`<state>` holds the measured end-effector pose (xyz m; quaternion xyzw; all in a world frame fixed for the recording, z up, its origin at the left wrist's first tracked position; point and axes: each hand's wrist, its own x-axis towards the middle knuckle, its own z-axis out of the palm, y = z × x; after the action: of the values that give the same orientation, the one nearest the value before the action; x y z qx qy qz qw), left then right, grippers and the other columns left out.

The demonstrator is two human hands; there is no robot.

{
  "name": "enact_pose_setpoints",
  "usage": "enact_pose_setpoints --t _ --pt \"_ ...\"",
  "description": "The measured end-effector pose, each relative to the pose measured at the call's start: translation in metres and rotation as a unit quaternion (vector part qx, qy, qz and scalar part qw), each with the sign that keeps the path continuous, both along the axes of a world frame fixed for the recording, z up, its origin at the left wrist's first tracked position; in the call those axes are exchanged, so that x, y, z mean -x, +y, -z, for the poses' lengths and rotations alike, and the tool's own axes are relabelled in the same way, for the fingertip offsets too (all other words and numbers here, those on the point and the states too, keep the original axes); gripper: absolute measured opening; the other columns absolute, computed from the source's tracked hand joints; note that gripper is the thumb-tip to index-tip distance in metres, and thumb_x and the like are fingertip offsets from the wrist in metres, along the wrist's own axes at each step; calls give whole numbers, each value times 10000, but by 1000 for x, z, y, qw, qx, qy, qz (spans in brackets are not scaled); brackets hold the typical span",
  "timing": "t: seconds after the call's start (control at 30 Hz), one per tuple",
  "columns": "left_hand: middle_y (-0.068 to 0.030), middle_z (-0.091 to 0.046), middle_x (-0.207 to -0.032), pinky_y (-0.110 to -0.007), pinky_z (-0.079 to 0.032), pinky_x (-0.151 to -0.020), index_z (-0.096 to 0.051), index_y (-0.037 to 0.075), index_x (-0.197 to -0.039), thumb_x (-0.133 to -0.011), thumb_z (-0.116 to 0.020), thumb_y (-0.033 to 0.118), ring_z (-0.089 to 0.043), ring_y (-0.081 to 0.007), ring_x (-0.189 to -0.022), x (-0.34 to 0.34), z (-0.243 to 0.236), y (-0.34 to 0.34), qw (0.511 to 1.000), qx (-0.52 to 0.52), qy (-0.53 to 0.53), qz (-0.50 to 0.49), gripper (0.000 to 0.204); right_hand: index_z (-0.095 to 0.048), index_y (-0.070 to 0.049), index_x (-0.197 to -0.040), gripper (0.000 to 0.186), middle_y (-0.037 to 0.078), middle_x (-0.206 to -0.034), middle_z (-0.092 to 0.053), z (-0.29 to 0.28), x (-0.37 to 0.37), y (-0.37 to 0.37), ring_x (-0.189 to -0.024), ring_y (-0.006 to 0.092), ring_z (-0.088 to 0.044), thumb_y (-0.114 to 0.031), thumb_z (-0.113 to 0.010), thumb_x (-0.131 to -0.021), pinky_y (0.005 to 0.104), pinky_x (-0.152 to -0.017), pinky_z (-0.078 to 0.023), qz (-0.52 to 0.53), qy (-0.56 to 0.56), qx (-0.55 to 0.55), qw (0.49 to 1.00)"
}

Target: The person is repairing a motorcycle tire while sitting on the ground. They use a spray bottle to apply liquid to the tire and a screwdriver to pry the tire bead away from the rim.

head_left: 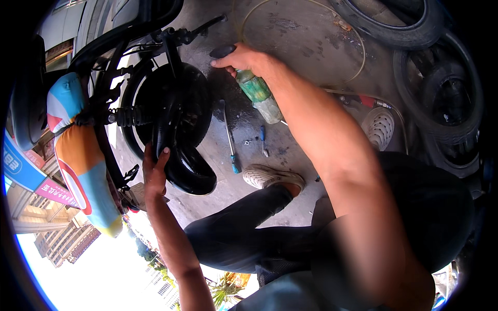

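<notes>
My right hand (238,61) is closed around a translucent green plastic bottle (251,88) with a dark top, held above the floor right of the bike's black wheel (194,114). My left hand (155,171) grips a glossy black inner tube (194,171) that hangs over the wheel's near part; some of its fingers are hidden behind the tube. On the floor beneath lie a long screwdriver (229,145) with a teal handle and a smaller blue-handled tool (262,137).
The bike frame (174,46) and its multicoloured seat cover (88,171) fill the left. Tyres (436,103) lie at the right. A hose (363,54) loops over the floor (295,41), near a red-and-silver air tool (365,101). My sandalled feet (262,176) stand below.
</notes>
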<state>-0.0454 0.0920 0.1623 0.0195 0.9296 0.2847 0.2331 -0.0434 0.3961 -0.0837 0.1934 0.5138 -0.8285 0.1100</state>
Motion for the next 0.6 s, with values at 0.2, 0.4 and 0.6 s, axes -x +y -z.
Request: enact_pose_setpoints --t 0.2,0.4,0.6 --pt "-117 -660 -1193 -304 -476 -938 -505 10 -1413 -903 -758 230 -604 -197 -1042 -12 18 -10 998 23 -10 62 609 -707 -34 -830 302 51 -677 -661 -32 20 13 -573 154 -615 -293 -862 -827 316 -585 -515 -60 29 45 997" --pt "-81 -670 -1127 -289 -464 -945 -512 17 -1389 -850 -808 208 -598 -170 -1006 -28 31 4 993 31 -46 108 644 -729 -31 -882 288 38 -728 -684 -57 -12 27 -608 136 -616 -285 -855 -832 300 -573 -504 -117 95 -69 986" --pt "-244 -700 -1120 -413 -564 -901 -259 68 -1583 -791 -766 172 -713 -381 -1021 -64 61 41 973 100 42 203 946 -693 -18 -876 310 27 -729 -665 -69 -47 27 -665 138 -641 -285 -847 -841 293 -628 -519 -125 81 -123 981"
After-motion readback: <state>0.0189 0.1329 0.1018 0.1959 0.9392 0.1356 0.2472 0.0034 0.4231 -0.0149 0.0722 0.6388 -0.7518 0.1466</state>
